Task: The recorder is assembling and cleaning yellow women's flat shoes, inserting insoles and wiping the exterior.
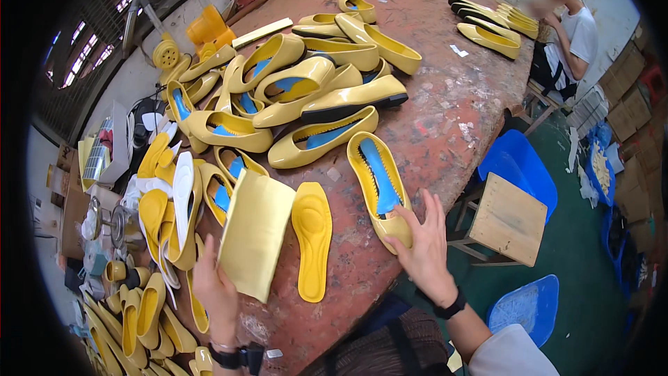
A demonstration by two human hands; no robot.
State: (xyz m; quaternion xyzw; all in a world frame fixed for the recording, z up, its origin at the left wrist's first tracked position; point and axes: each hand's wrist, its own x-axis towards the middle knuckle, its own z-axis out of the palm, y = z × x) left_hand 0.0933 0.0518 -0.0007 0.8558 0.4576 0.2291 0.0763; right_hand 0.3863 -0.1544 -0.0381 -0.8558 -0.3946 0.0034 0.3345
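Observation:
A glossy yellow flat shoe (pixel 399 231) lies on the table with its toe toward me and a blue lining strip inside. My right hand (pixel 426 254) is at its toe, thumb and forefinger touching the upper, the other fingers stretched apart. Left of this shoe, a yellow insole (pixel 312 240) lies flat with its cupped heel away from me. My left hand (pixel 214 292) is beside the lower left edge of a pale yellow folded sheet (pixel 259 233), fingers extended upward; whether it touches the sheet is unclear.
Many yellow shoes (pixel 323 108) are heaped across the table (pixel 445 97). Loose insoles (pixel 154 212) and more shoes (pixel 149 313) crowd the left. A wooden stool (pixel 504 219), a blue chair (pixel 518 163) and a blue bin (pixel 525 310) stand at right. Another person (pixel 574 38) sits at far right.

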